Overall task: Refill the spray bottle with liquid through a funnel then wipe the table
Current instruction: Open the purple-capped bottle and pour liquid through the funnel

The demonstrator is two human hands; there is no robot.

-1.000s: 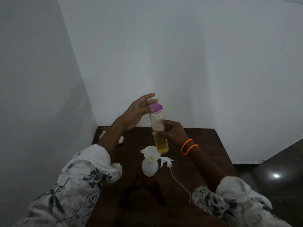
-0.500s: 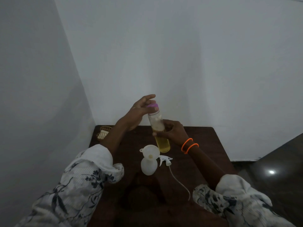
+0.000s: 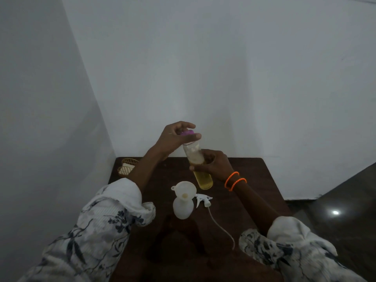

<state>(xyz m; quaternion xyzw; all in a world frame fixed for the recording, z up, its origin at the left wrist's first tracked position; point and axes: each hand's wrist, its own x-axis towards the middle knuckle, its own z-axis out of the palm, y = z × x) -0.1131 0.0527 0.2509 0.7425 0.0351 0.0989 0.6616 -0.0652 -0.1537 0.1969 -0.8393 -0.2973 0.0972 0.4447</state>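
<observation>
My right hand (image 3: 214, 164) grips the middle of a clear bottle (image 3: 200, 171) half full of yellow liquid, held upright above the table. The fingers and thumb of my left hand (image 3: 175, 137) curl round the bottle's purple cap (image 3: 187, 132). Below, a white spray bottle (image 3: 182, 206) stands on the dark wooden table (image 3: 244, 200) with a white funnel (image 3: 184, 190) in its neck. Its spray head (image 3: 203, 200) lies beside it on the right, the thin tube (image 3: 220, 226) trailing toward me.
A small wire basket (image 3: 127, 166) with something pale in it sits at the table's far left corner. White walls close in behind and on the left. Dark floor lies to the right.
My left hand has come down from an open pose beside the cap and now closes its fingers round it. The bottle stays in my right hand.
</observation>
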